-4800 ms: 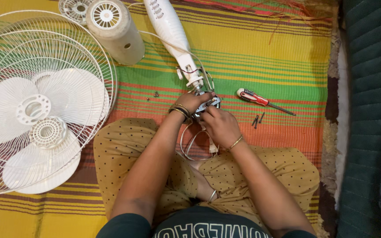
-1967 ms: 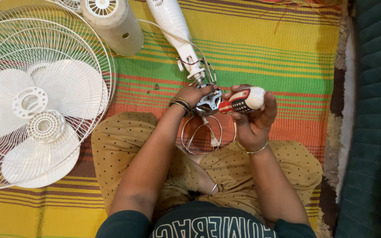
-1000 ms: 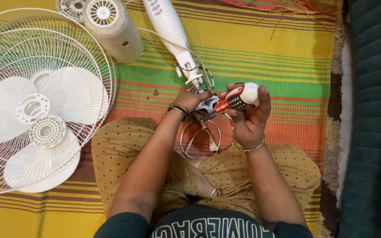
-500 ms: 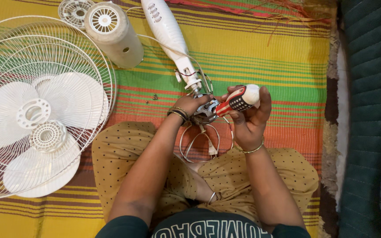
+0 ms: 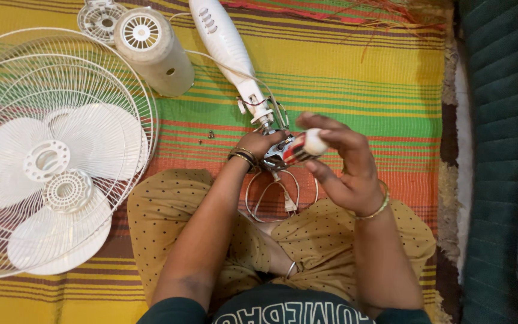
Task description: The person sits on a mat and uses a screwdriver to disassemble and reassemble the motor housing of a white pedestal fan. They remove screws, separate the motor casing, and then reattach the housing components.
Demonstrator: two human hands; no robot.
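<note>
On the striped mat, seen from above: a person sits cross-legged, both hands raised over the lap near the mat's middle.
Left hand: the left hand [image 5: 263, 144] wraps around a small metal motor assembly [image 5: 278, 153], its grip closed on that part; dark bangles ring the wrist.
Right hand: the right hand [image 5: 343, 165] holds a screwdriver [image 5: 302, 148] with a red-and-white handle, fingers curled about the handle's rounded white end, the tool pointing at the motor assembly.
Motor assembly: held just above the lap, touching the lower end of a long white fan neck [image 5: 229, 51] that runs toward the mat's far edge; thin wires join the two.
Cord: a white cord [image 5: 280, 195] loops below the hands, resting on the mustard dotted trousers [image 5: 319, 240].
Far edge of the mat: a white cylindrical motor housing [image 5: 154, 51] lies on its side with a round vented cap [image 5: 99, 19] just beside it.
Left edge of the mat: a white wire fan guard [image 5: 37, 144] lies flat, with the translucent white fan blades [image 5: 49, 174] on top of it.
Mat between guard and hands: two small dark screws [image 5: 206, 136] lie loose on a red stripe.
Right edge: a dark green quilted cushion [image 5: 502, 150] borders the striped mat [image 5: 343, 66].
</note>
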